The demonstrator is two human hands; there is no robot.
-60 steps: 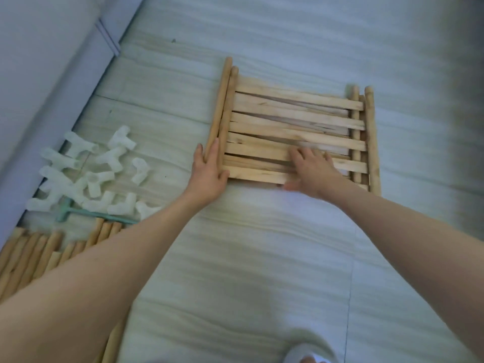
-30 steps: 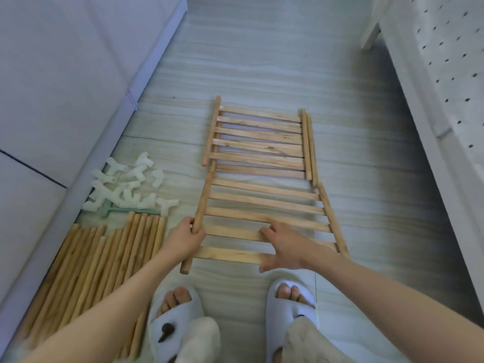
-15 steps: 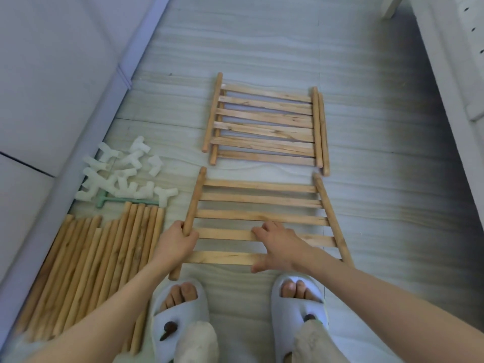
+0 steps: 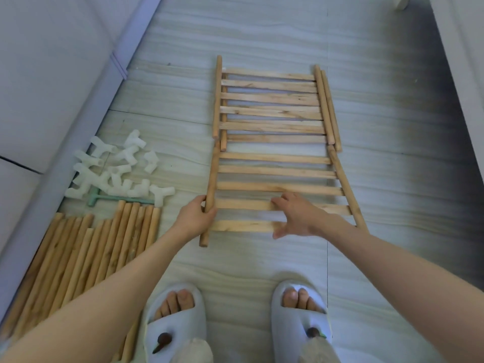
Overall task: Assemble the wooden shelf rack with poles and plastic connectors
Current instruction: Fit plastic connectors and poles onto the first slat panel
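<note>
A wooden slatted shelf panel [image 4: 275,174] lies on the floor just in front of my feet. My left hand [image 4: 196,216] grips its left side pole near the lower end. My right hand [image 4: 296,214] rests with spread fingers on the lower slats, thumb under the bottom slat's edge. Beyond it a stack of more slatted panels [image 4: 272,111] lies flat, its near edge touching the front panel's far end. White plastic connectors [image 4: 117,169] sit in a pile at the left, and several loose wooden poles [image 4: 86,255] lie side by side below them.
A green-handled tool [image 4: 104,199] lies between the connectors and the poles. A white wall and baseboard [image 4: 78,132] run along the left. White furniture edges the far right. My feet in white slippers [image 4: 175,323] stand at the bottom.
I drew one panel off the stack toward my feet. It has since slid back away from me, so its far end now meets the stack. Both hands stay on it.
</note>
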